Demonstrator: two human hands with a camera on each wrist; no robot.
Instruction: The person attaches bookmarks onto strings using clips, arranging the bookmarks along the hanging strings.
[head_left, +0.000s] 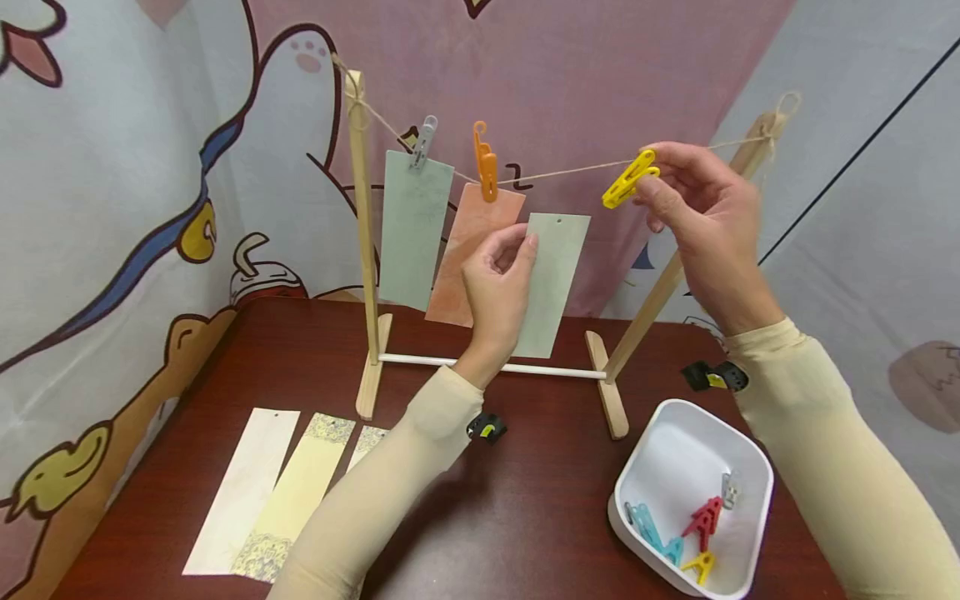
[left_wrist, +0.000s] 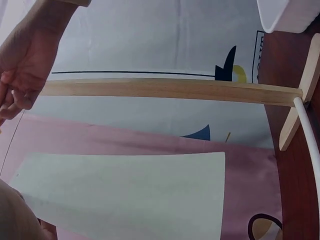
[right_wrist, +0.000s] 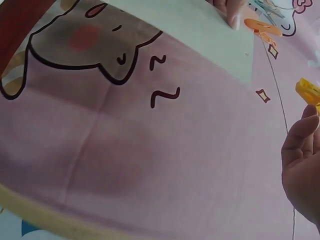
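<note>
My left hand (head_left: 498, 287) pinches the left edge of a pale green paper card (head_left: 553, 287), which has a small hole at its top and hangs just below the string (head_left: 570, 172). My right hand (head_left: 708, 217) holds a yellow clothespin (head_left: 630, 179) between thumb and fingers, close to the string on the right side. To the left, a grey clothespin (head_left: 423, 143) clips a green card (head_left: 415, 233) to the string. Beside it an orange clothespin (head_left: 486, 162) holds an orange card (head_left: 472, 242), partly covered by my left hand. The right wrist view also shows the yellow clothespin (right_wrist: 307, 92) at my fingertips.
The string runs between two wooden posts (head_left: 362, 225) joined low down by a white rod (head_left: 420, 360). At front right, a white bin (head_left: 630, 467) contains several clothespins. A white card (head_left: 243, 492) and a yellow patterned card (head_left: 307, 483) lie at front left, another partly under my left sleeve.
</note>
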